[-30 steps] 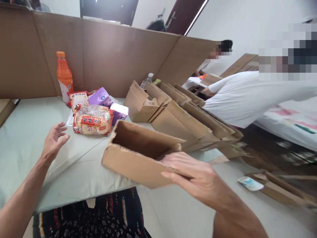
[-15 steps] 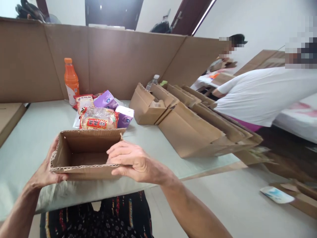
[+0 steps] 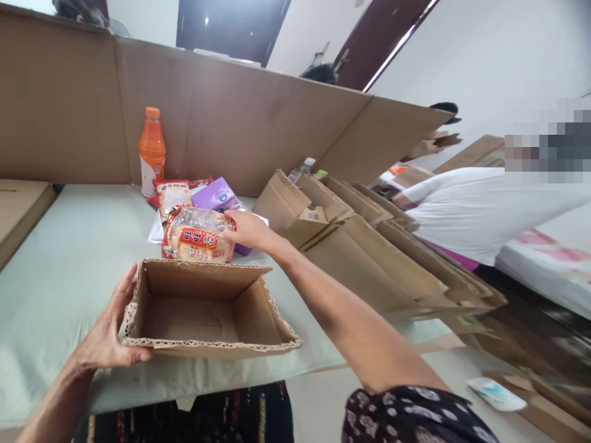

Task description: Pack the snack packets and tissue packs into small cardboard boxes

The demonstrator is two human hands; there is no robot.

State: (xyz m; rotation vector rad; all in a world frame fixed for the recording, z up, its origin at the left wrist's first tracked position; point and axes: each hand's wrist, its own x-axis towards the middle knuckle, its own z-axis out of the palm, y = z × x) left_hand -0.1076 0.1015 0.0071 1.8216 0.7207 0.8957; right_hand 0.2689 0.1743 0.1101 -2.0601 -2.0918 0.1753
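An open-topped cardboard box (image 3: 194, 314) with nothing inside stands near the front edge of the table. My left hand (image 3: 113, 329) grips its left end, thumb at the front and fingers around the side. Behind the box, my right hand (image 3: 249, 231) pinches the right end of a clear and red bag of rice crackers (image 3: 198, 237). Next to that bag lie a smaller red and white snack packet (image 3: 174, 195) and a purple tissue pack (image 3: 217, 194). A bottle of orange drink (image 3: 152, 151) stands upright behind them.
Several opened cardboard boxes (image 3: 360, 252) lean together on the right of the table, a clear bottle (image 3: 302, 170) behind them. A tall cardboard partition (image 3: 231, 117) closes off the back. A flat carton (image 3: 21, 215) lies at the left. Beyond, a person in white (image 3: 484, 203) bends over.
My right hand has left the box's right side and reached forward to the cracker bag, which it now grips. My left hand stays on the box. The view has shifted.
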